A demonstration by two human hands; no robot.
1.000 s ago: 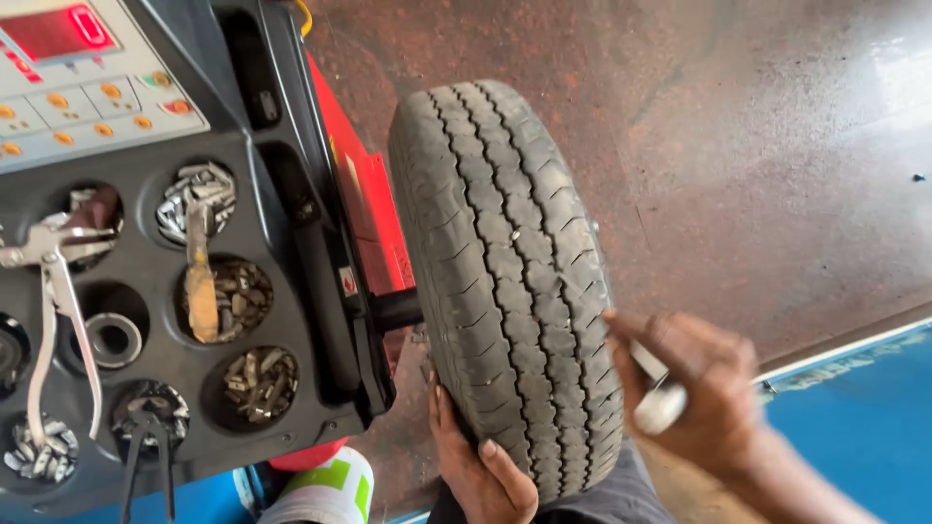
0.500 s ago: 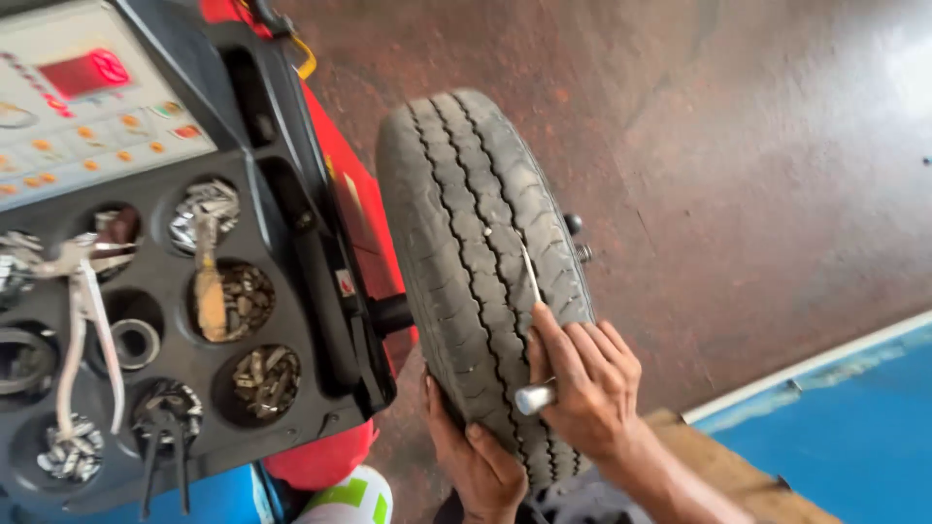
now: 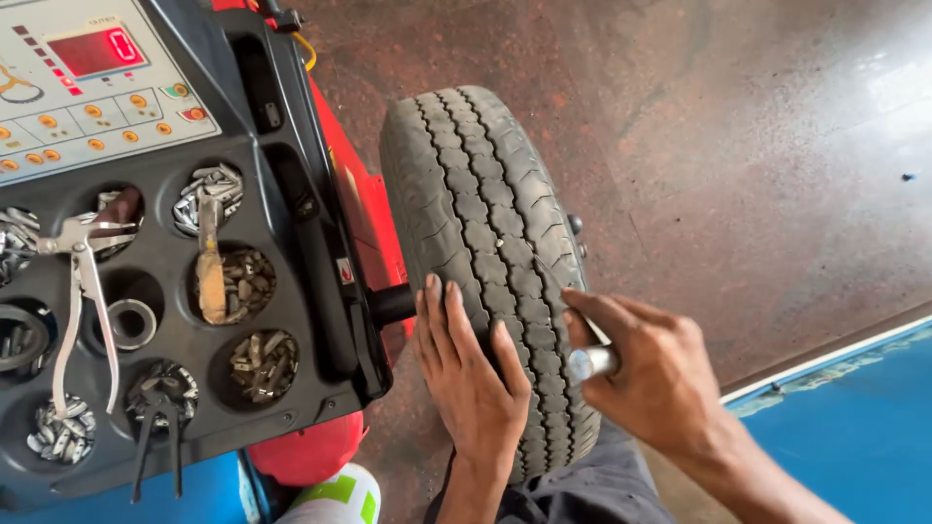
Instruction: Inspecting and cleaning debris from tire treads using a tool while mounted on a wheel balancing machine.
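Observation:
A black tyre (image 3: 485, 223) stands upright on the shaft of a red and black wheel balancing machine (image 3: 320, 252). My left hand (image 3: 471, 374) lies flat on the near part of the tread, fingers spread and pointing up. My right hand (image 3: 646, 374) sits at the tyre's right edge, closed on a small tool with a silvery metal handle (image 3: 590, 364) whose tip points into the tread. The tool's tip is hidden by the tyre and my fingers.
The machine's black top tray (image 3: 291, 408) has round wells with several metal wheel weights, pliers (image 3: 83, 291) and a wooden-handled tool (image 3: 209, 257). A control panel with a red display (image 3: 92, 82) is at top left. A blue floor area (image 3: 854, 427) lies at lower right.
My left hand has slid up from the tyre's lower edge onto the tread. My right hand has brought the tool from the right in against the tyre's edge. The camera has moved closer.

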